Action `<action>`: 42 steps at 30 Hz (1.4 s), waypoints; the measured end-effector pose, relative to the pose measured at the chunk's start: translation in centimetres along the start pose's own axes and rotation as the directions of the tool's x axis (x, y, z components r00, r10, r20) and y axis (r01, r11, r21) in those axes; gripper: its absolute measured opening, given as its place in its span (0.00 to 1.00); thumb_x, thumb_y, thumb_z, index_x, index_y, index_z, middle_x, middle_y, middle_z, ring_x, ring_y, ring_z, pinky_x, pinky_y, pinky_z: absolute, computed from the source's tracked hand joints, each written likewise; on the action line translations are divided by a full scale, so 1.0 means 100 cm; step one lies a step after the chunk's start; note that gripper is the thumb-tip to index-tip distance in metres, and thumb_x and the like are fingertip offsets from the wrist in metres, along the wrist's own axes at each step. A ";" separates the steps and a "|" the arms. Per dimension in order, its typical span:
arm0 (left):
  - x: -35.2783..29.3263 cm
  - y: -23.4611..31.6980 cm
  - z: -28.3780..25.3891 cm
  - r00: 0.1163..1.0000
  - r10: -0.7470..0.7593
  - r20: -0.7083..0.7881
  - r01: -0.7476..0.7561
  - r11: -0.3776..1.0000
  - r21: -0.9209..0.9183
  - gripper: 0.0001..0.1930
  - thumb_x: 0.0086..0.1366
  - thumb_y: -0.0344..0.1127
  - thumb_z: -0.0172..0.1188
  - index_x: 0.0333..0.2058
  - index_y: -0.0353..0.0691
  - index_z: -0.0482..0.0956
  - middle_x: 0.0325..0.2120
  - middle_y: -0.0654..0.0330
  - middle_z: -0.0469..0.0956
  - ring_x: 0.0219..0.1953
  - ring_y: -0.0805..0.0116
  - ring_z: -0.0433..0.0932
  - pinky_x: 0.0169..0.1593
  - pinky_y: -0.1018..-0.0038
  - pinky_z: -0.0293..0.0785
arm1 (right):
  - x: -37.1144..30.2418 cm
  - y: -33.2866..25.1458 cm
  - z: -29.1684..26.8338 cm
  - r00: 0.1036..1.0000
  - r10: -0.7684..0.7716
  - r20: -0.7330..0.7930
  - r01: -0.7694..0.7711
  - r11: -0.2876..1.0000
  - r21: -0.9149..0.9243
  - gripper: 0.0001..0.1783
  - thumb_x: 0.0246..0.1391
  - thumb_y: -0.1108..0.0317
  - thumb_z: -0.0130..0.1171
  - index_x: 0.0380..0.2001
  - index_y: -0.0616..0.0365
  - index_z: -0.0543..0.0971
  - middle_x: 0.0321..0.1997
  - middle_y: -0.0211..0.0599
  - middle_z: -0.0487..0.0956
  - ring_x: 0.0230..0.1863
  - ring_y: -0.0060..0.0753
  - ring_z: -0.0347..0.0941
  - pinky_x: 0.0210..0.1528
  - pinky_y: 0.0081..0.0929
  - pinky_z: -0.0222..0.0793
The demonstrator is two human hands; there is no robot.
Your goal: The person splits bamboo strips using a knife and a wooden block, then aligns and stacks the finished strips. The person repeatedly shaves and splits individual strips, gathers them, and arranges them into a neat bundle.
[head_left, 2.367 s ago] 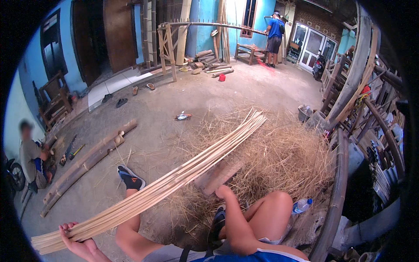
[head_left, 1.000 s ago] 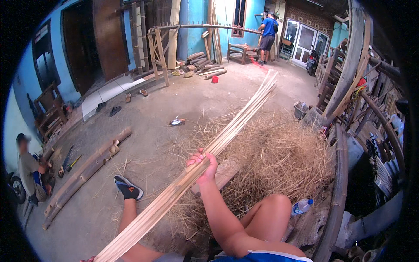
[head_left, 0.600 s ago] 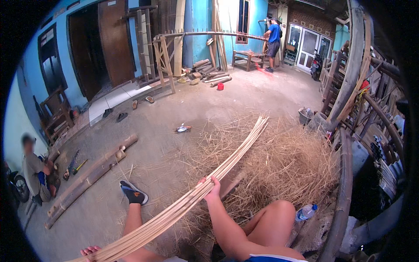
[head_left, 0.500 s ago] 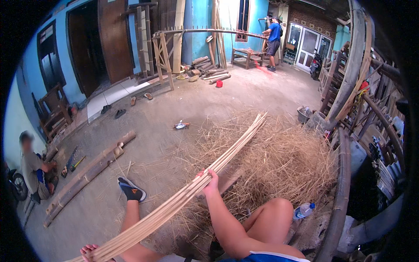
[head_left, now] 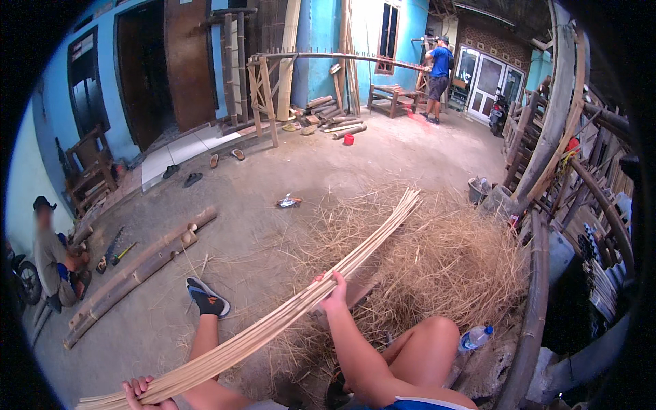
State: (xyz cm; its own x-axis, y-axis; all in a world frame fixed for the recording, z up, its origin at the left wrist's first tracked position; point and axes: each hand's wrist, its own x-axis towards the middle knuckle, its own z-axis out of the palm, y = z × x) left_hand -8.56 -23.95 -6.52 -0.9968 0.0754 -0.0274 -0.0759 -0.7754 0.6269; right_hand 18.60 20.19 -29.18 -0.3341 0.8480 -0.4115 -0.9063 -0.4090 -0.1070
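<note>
A bundle of long, thin bamboo strips point(head_left: 273, 321) runs slantwise over my legs, from the lower left to above the heap of shavings. Near its lower left end my left hand point(head_left: 142, 393) is closed around the strips, with the fingers on top. My right hand point(head_left: 334, 292) grips the bundle a bit beyond its middle. The far ends spread slightly apart over the pale heap of bamboo shavings point(head_left: 451, 266).
A water bottle point(head_left: 475, 337) stands by my right knee. Split bamboo poles point(head_left: 147, 263) lie on the floor at left, near a seated person point(head_left: 51, 256). Farther back, a person in blue point(head_left: 439, 72) stands at a long rack point(head_left: 328, 55). A bamboo rail point(head_left: 536, 294) borders the right.
The bundle's lower left end and my left hand have come up and farther into view. The whole scene sits slightly lower. Both hands keep their hold.
</note>
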 end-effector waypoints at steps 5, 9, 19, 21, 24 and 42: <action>0.009 -0.001 -0.003 0.998 0.041 0.057 -0.039 0.998 -0.041 0.14 0.63 0.41 0.60 0.21 0.51 0.67 0.18 0.66 0.65 0.24 0.65 0.66 0.38 0.64 0.70 | -0.022 0.007 -0.009 0.998 -0.050 0.035 0.054 0.989 -0.140 0.34 0.67 0.36 0.48 0.55 0.58 0.74 0.47 0.44 0.79 0.51 0.46 0.76 0.58 0.52 0.73; 0.022 -0.007 -0.012 0.992 0.021 0.121 -0.015 0.999 -0.046 0.16 0.63 0.41 0.59 0.20 0.52 0.64 0.17 0.67 0.63 0.23 0.67 0.63 0.36 0.64 0.66 | -0.062 0.034 -0.017 0.996 -0.028 0.084 0.032 0.998 -0.047 0.57 0.58 0.16 0.36 0.71 0.55 0.65 0.70 0.44 0.70 0.71 0.49 0.66 0.72 0.56 0.63; -0.006 0.009 0.024 0.987 0.078 0.139 -0.063 0.991 -0.114 0.15 0.63 0.39 0.59 0.20 0.51 0.65 0.18 0.65 0.66 0.25 0.67 0.67 0.35 0.64 0.68 | -0.040 0.073 0.017 0.954 0.029 0.298 -0.117 0.952 0.282 0.21 0.62 0.53 0.55 0.52 0.52 0.77 0.31 0.26 0.70 0.35 0.27 0.71 0.51 0.40 0.73; -0.011 0.009 0.032 0.994 0.112 -0.005 -0.112 0.993 -0.026 0.14 0.63 0.39 0.59 0.20 0.50 0.67 0.19 0.65 0.67 0.26 0.67 0.68 0.36 0.64 0.69 | -0.036 0.072 0.016 0.974 0.040 0.224 -0.111 0.944 0.312 0.16 0.59 0.57 0.55 0.47 0.53 0.77 0.30 0.27 0.70 0.34 0.28 0.71 0.52 0.41 0.73; -0.004 0.005 0.025 0.998 0.060 -0.018 -0.060 0.998 -0.028 0.12 0.63 0.39 0.59 0.21 0.49 0.69 0.20 0.64 0.69 0.27 0.66 0.71 0.38 0.63 0.72 | -0.044 0.072 0.011 0.951 0.019 0.310 -0.099 0.964 0.246 0.16 0.57 0.58 0.58 0.45 0.55 0.76 0.30 0.28 0.74 0.33 0.29 0.72 0.50 0.39 0.73; -0.002 0.052 -0.001 0.839 -0.456 0.297 0.175 0.743 0.647 0.33 0.69 0.61 0.60 0.55 0.34 0.75 0.48 0.54 0.79 0.57 0.59 0.75 0.63 0.61 0.70 | -0.073 0.116 0.052 0.949 0.043 0.312 -0.143 0.941 0.306 0.09 0.54 0.64 0.58 0.37 0.53 0.73 0.27 0.22 0.70 0.30 0.23 0.71 0.47 0.37 0.73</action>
State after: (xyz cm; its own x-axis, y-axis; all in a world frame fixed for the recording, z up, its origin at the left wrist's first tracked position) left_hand -8.79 -28.03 -3.33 -0.7936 0.6035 -0.0774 -0.2135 -0.1571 0.9642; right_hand 9.17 11.02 -22.75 -0.4368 0.8925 -0.1129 -0.8844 -0.4031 0.2351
